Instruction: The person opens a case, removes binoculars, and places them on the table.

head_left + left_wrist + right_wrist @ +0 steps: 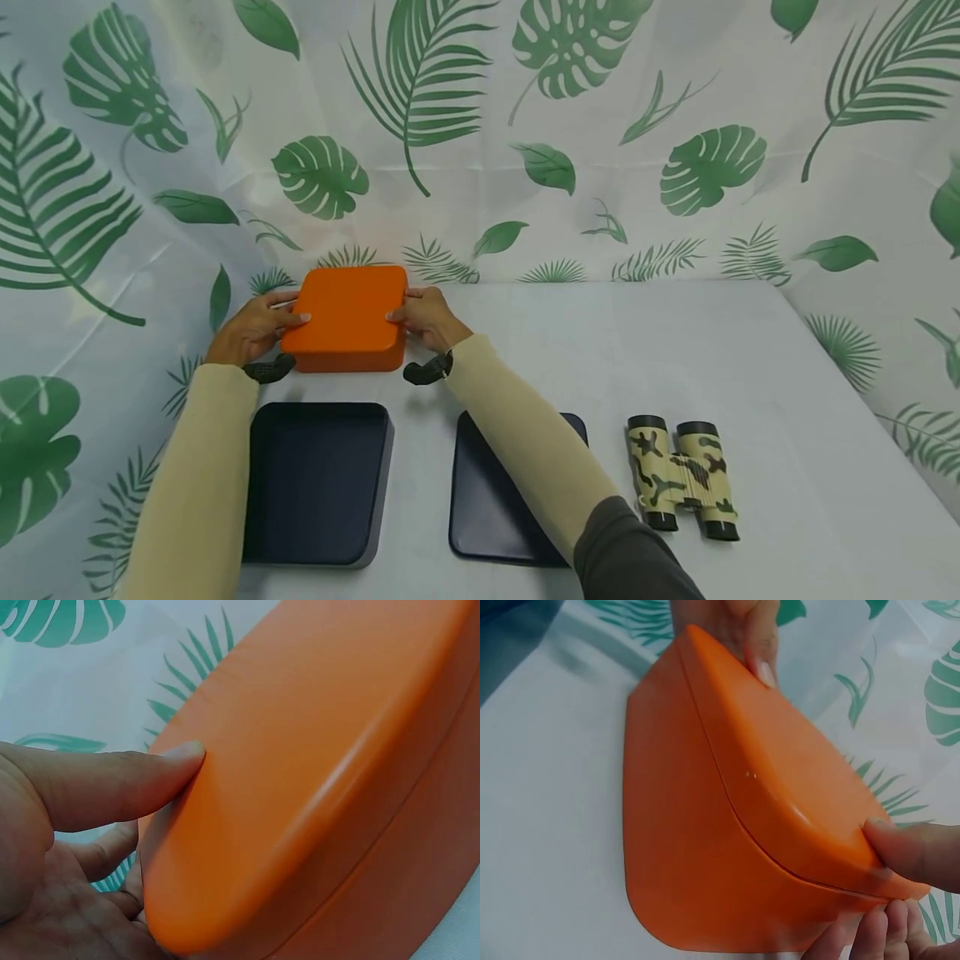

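Observation:
An orange lidded box is at the far left of the table, with a thin seam between its lid and its lower body. My left hand grips its left side, thumb on the top face and fingers down the side. On the opposite side, my right hand holds it the same way, its fingertips near the seam in the right wrist view. The lid sits closed on the body. What lies inside is hidden.
Nearer me stands a dark navy open box, with a flat navy lid to its right, partly covered by my right forearm. Camouflage-patterned binoculars lie farther right. A leaf-print cloth hangs behind the table.

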{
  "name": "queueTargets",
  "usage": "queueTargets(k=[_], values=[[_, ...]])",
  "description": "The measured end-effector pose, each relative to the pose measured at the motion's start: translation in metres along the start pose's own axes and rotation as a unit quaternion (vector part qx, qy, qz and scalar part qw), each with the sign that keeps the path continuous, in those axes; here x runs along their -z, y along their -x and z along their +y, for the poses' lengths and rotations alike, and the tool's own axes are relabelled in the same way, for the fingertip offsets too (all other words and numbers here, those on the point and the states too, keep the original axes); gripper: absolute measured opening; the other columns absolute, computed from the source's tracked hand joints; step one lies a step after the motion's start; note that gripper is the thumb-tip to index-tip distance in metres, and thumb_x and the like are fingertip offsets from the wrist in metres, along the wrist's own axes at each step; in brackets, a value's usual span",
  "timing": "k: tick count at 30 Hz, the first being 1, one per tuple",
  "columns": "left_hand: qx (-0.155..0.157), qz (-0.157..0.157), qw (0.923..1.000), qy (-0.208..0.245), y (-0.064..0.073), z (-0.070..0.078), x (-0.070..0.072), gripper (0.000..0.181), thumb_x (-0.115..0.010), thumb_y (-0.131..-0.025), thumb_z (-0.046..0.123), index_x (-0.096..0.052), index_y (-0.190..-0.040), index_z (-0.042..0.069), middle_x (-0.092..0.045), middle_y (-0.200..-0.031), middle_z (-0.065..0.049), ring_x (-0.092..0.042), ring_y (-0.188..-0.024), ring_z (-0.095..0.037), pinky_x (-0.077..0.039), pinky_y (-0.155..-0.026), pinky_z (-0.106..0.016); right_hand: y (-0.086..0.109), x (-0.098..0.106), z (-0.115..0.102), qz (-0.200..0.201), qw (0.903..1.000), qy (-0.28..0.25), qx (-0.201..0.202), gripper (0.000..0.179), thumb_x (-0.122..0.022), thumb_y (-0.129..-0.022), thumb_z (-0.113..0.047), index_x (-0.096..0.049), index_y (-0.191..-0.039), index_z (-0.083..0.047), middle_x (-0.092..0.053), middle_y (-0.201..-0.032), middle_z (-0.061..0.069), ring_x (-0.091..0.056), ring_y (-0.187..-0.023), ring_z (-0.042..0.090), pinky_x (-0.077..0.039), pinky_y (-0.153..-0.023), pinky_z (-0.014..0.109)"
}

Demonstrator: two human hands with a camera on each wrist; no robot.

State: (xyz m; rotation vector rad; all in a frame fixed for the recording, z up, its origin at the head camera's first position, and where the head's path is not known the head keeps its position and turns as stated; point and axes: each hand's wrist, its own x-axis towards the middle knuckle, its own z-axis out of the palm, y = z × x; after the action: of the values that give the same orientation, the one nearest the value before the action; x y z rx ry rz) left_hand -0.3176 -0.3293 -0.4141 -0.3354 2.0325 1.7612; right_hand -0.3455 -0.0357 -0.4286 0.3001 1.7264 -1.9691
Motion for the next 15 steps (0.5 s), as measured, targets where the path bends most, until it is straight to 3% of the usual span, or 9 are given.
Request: queueTargets(k=[9,15], values=[[-0.006,-0.012,0.9999,-0.001,-0.0037,0.0011,0.0012,0.089,-0.065,-0.106,0.010,-0.005,-0.172,0.010,-0.008,-0.180,-0.009,-0.032,-0.157,-0.026,-0.057,-0.091,-0.015,0.0007,0.0021,0.0001,-0.013,0.9996,0.010,0.025,0.072,-0.077,-0.093,0.004,-0.048,-0.158,-0.005,-0.064,-0.149,0.013,-0.070,-0.099,0.017,-0.056,-0.106,0.038],[-0.014,-0.007,0.9998,-0.010,-0.0021,0.0016,0.0022,0.087,-0.064,-0.107,0.009,-0.006,-0.172,0.011,-0.011,-0.180,-0.010,-0.031,-0.159,-0.030,-0.056,-0.092,-0.016,0.0060,0.0002,0.0029,-0.013,0.9984,0.023,0.050,0.072,-0.077,-0.093,0.003,-0.047,-0.158,-0.004,-0.063,-0.150,0.015,-0.071,-0.121,0.025,-0.055,-0.110,0.043]])
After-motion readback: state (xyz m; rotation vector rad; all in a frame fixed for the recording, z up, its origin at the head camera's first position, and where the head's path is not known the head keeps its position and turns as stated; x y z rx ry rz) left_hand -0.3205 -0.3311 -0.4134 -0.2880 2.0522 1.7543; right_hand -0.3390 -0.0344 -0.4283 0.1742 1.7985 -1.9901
